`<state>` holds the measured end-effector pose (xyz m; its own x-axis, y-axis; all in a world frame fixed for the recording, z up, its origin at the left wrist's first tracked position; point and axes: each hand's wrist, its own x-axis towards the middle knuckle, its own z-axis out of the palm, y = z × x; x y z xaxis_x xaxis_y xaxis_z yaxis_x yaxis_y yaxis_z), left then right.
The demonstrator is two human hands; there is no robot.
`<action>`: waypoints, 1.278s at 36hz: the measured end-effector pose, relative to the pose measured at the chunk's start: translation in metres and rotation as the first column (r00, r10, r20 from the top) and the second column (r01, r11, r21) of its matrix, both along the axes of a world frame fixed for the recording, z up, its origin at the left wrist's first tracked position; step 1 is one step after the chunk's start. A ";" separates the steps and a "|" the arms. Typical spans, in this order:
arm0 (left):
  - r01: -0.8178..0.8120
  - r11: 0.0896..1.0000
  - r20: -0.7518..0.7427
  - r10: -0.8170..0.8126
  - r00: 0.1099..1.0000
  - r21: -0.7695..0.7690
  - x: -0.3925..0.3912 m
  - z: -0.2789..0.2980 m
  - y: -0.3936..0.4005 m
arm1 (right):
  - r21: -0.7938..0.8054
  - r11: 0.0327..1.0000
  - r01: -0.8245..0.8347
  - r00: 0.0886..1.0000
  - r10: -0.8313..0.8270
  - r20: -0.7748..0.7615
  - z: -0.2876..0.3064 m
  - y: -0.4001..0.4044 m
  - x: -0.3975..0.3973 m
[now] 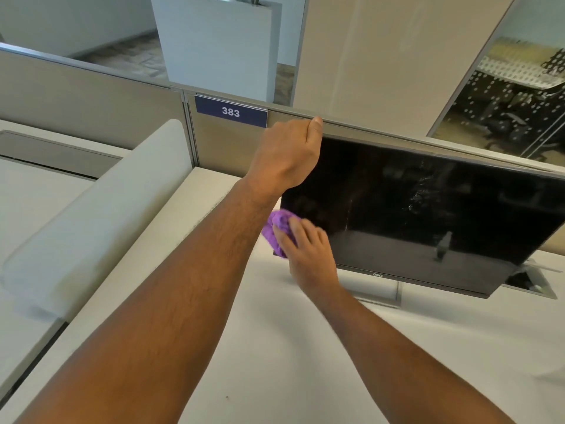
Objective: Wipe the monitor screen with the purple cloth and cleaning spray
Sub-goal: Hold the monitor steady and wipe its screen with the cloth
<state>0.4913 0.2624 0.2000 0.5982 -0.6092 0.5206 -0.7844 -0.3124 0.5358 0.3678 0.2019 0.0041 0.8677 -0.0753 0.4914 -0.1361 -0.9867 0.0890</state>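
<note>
White desk (pixel 275 347) bears the dark, streaked monitor (pixel 428 209); left hand (pixel 284 154) grips its top corner, right hand (pixel 308 249) presses the bunched purple cloth (pixel 276 229) on its lower-left screen.

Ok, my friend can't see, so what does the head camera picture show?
A right hand presses a purple cloth on the lower left corner of a dark monitor, while the left hand grips its top left corner. The monitor stands on a white desk.
</note>
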 end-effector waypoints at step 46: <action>-0.013 1.000 0.017 0.012 1.000 0.017 -0.006 0.000 0.001 | -0.032 0.991 0.127 0.983 -0.121 0.137 -0.018 -0.067 -0.077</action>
<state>0.4850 0.2631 0.2001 0.5968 -0.6106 0.5206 -0.7895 -0.3311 0.5168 0.2904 0.1348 -0.0134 0.7783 -0.1560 0.6081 -0.2707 -0.9574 0.1009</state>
